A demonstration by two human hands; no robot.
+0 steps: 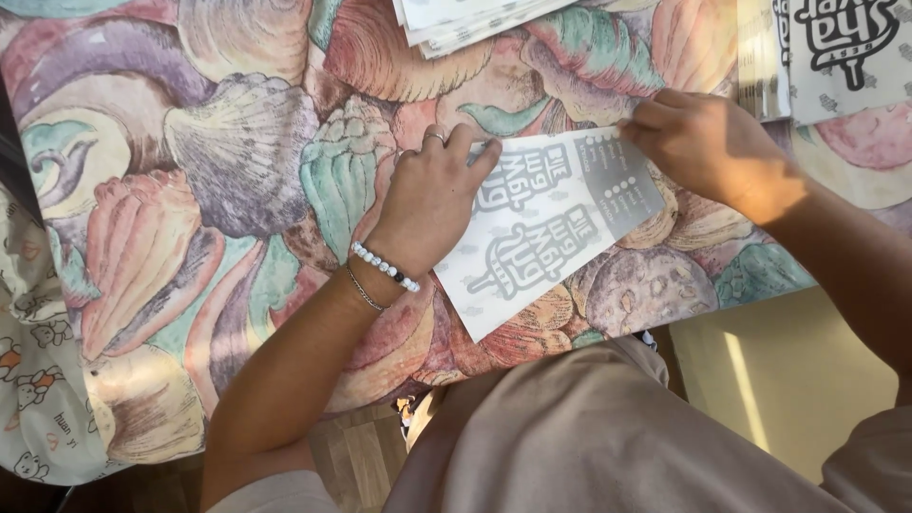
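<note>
Head view, looking down at my own two hands over a table draped in a cloth (237,142) printed with big shells in pink, green and purple.

A flat white paper sheet (556,223) with grey printed marks lies near the table's front edge, tilted, its long side running from 7 o'clock up to 1 o'clock. It sits at the centre of the view, flat on the cloth.

My left hand (432,195) rests at the sheet's 9 o'clock edge, palm down, fingers loosely curled, fingertips pressing the top left corner of the paper. Not gripping it, just pinning it. A ring shows on one finger; a bead bracelet (385,267) and a thin chain sit at the wrist.

My right hand (703,142) is at the sheet's 1 o'clock corner, fingers bunched together on the paper's upper edge. Whether they pinch the edge or only press on it, I cannot tell.

At 12 o'clock, well apart from the sheet, a stack of papers (465,19) pokes in from the top. At 2 o'clock, near my right hand, another printed sheet (845,47) with bold black marks lies at the corner.
</note>
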